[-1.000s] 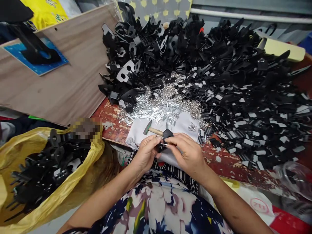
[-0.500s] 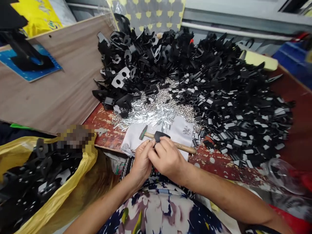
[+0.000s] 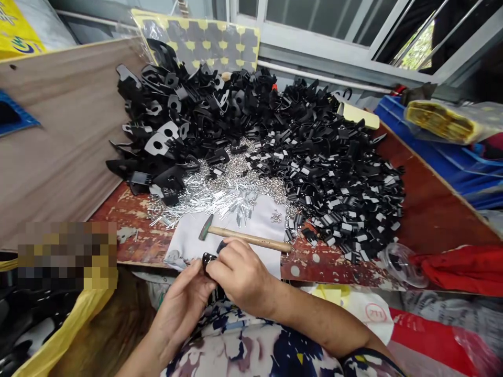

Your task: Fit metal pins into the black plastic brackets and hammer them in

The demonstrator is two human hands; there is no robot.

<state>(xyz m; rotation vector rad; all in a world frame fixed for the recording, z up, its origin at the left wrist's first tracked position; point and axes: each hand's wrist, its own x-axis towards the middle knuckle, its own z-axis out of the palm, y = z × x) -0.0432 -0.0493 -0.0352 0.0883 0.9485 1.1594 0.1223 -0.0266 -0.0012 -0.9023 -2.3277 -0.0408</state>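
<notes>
Black, glossy plastic showed between our two hands: the small black piece sat at the right fingertips of our left hand, which pinched it, while our right hand curled tightly over it. Its long axis was mostly covered, so we could not tell which way it ran. Just beyond our knuckles, nearer the right hand, the hammer lay untouched on smooth white cloth, metal head leftward, slim wooden handle slanting right and slightly toward us. Past it we had straight silvery pins, grainy bright rivets and a jagged heap of black parts on the chipped red table.
</notes>
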